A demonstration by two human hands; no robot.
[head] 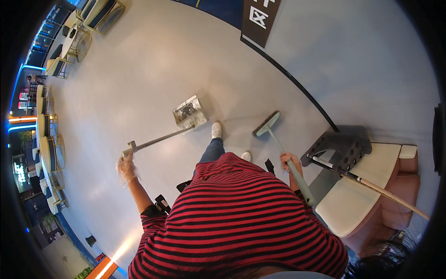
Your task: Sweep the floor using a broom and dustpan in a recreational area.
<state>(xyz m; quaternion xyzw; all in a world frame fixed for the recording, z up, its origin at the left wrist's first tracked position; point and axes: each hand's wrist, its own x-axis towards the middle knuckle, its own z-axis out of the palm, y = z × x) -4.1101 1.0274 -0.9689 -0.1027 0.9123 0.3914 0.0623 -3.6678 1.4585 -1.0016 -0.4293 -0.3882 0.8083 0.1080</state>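
My left hand [126, 167], in a clear plastic glove, grips the top end of a long-handled dustpan [199, 118]. The pan is held out in front of me to the left, and dark dirt marks its inner surface. Whether it touches the floor I cannot tell. In my right hand [291, 161], also gloved, is the pale green handle of a broom [268, 124]. Its head with dark bristles is out ahead, to the right of my white shoe [216, 130]. A gap of floor separates broom head and dustpan.
Close on my right stands a cream and brown upholstered seat [362, 188]. A cue stick [374, 187] rests across it and a dark perforated holder [348, 148]. A black strip [292, 80] edges the wall. Chairs [50, 153] and tables line the far left.
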